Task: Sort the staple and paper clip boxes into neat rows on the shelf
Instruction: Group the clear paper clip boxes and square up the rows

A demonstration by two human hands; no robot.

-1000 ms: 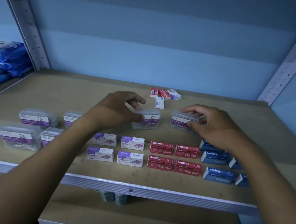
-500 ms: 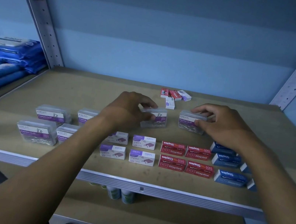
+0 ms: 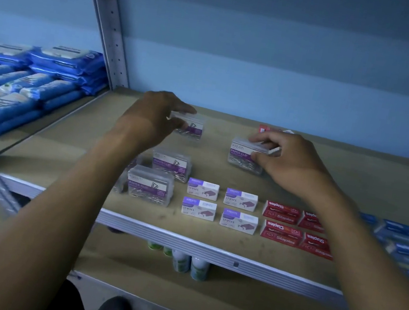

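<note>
On the wooden shelf [image 3: 70,149], both forearms reach in, each hand carrying 1 clear paper clip box. Since a moment ago the left hand [image 3: 150,116] has swung its box [image 3: 189,127] away leftward, so it now hangs behind the 2 clear boxes [image 3: 160,174] already lined up, while the right hand [image 3: 293,163] holds its box [image 3: 244,156] lower and nearer the front. Left fingers are clamped on the box ends; right fingers pinch the lid and side. That shift suggests the left box is about to extend the paper clip column backward, with the right box likely next.

Right of those clear boxes sit 4 white-and-purple staple boxes [image 3: 219,205] in 2 rows, then red staple boxes [image 3: 293,228], then blurred blue ones [image 3: 399,239]. A few small unsorted boxes [image 3: 265,129] lie behind the right hand. Blue packets [image 3: 29,84] fill the neighbouring bay, and bottles [image 3: 189,262] stand below. Nothing blocks the spot behind the clear boxes.
</note>
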